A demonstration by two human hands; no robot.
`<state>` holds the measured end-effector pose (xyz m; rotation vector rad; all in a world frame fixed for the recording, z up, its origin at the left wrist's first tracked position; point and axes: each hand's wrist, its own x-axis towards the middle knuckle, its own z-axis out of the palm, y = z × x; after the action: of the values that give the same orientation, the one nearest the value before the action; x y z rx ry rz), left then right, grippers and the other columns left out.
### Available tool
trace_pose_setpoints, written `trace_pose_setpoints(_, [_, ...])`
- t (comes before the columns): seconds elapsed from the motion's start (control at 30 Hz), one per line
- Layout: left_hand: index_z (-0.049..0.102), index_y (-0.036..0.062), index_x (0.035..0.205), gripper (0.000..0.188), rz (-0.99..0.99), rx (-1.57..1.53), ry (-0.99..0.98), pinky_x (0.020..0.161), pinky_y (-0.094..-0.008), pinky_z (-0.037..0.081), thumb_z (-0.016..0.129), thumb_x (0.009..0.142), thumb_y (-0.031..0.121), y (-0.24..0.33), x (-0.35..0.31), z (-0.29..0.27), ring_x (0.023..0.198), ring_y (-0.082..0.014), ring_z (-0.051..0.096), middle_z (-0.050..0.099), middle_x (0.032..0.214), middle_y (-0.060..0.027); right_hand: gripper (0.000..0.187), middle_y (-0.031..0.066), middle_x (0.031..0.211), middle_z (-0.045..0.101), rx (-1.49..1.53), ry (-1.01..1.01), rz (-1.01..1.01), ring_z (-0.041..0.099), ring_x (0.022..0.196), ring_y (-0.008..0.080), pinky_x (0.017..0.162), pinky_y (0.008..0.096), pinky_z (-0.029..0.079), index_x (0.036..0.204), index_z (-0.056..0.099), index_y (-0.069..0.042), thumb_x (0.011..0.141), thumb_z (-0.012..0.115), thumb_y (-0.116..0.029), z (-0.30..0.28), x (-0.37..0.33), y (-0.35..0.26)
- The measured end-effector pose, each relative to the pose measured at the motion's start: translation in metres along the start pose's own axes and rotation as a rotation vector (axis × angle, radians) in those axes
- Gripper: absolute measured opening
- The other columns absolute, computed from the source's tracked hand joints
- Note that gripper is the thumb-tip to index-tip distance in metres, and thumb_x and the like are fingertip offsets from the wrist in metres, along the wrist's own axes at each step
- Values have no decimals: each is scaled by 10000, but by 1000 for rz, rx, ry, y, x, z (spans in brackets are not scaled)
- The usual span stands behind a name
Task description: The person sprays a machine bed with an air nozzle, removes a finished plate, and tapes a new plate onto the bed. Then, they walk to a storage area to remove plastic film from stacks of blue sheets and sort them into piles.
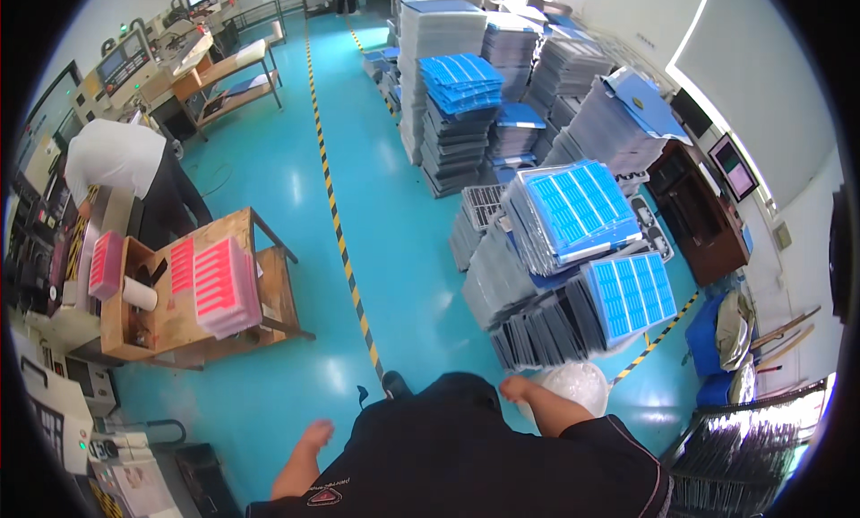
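Tall tray stacks stood on the floor ahead and right; in the nearest, dark trays leaned fanned out at the base, so a bump there could, I judged, have started a slide. A whitish plastic bundle sat just beside the right hand, a possible snag underfoot. Neither it nor the left hand visibly held anything; finger spread could not be told.
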<state>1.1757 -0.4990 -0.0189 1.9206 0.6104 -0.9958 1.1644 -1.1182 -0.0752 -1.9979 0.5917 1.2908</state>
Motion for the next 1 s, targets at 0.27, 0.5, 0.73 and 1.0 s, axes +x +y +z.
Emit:
trace_pose_setpoints(0.27, [602, 21, 1284, 449, 335, 9, 83, 943, -373, 494, 645, 886, 225, 237, 128, -97, 1097, -259, 634, 671, 1180, -179, 286, 108, 736, 680, -121, 138, -192, 643, 590, 232, 519, 380, 537, 951, 706, -43, 863, 508, -230, -61, 69, -157])
trace_pose_setpoints(0.5, [580, 44, 1318, 462, -34, 143, -81, 947, -370, 490, 637, 891, 211, 279, 181, -121, 1102, -272, 621, 650, 1218, -158, 291, 103, 775, 706, -54, 46, -42, 668, 641, 255, 563, 391, 561, 998, 730, -79, 825, 527, -195, -170, 159, -254])
trace_pose_setpoints(0.73, [589, 57, 1316, 433, 384, 521, -55, 823, -371, 521, 610, 910, 207, 367, 208, -155, 983, -259, 648, 677, 1104, -127, 324, 134, 771, 712, -296, 157, -217, 697, 687, 273, 648, 415, 559, 999, 744, -87, 765, 544, -189, -271, 227, -322])
trace_pose_setpoints(1.0, [596, 71, 1315, 420, 488, 541, -180, 751, -382, 524, 599, 915, 199, 507, 364, -220, 916, -243, 653, 679, 1046, -109, 300, 136, 778, 700, 80, 123, 66, 671, 651, 271, 599, 419, 549, 983, 744, -103, 792, 527, -181, -314, 239, -385])
